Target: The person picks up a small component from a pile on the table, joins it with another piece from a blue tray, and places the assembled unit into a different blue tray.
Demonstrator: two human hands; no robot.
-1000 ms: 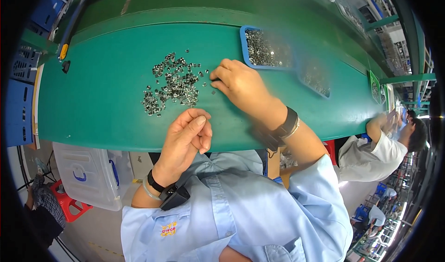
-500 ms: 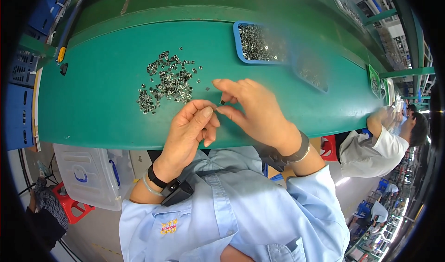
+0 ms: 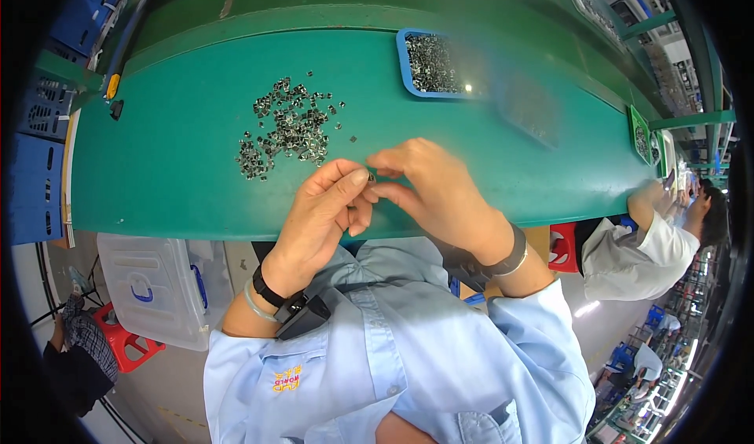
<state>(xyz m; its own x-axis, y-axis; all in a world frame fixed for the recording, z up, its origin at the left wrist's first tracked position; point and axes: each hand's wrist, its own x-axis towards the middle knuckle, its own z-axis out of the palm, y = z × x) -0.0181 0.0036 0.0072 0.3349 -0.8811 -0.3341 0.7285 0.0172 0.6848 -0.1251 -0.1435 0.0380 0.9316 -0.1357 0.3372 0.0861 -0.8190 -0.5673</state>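
A small square part of dark and silvery metal (image 3: 371,178) sits between the fingertips of my two hands, just above the near side of the green table (image 3: 157,185). My left hand (image 3: 323,208) pinches it with thumb and forefinger, its other fingers curled. From the right, the bent fingers and thumb of my right hand (image 3: 436,189) close around the same part; its exact contact is partly hidden. Beyond my left hand lies a loose pile of similar small metal parts (image 3: 294,126). One single dark piece (image 3: 353,138) rests apart from the pile.
A blue tray (image 3: 407,67) full of small parts stands at the back; a blurred patch covers its right side and a second tray (image 3: 530,118). A green tray (image 3: 640,138) is far right, near a co-worker (image 3: 636,255). A lidded plastic box (image 3: 149,287) stands below the left edge.
The small part has moved from my right fingertips in to my left thumb and forefinger. My right forefinger has bent closer to the left hand. The whole view has shifted slightly.
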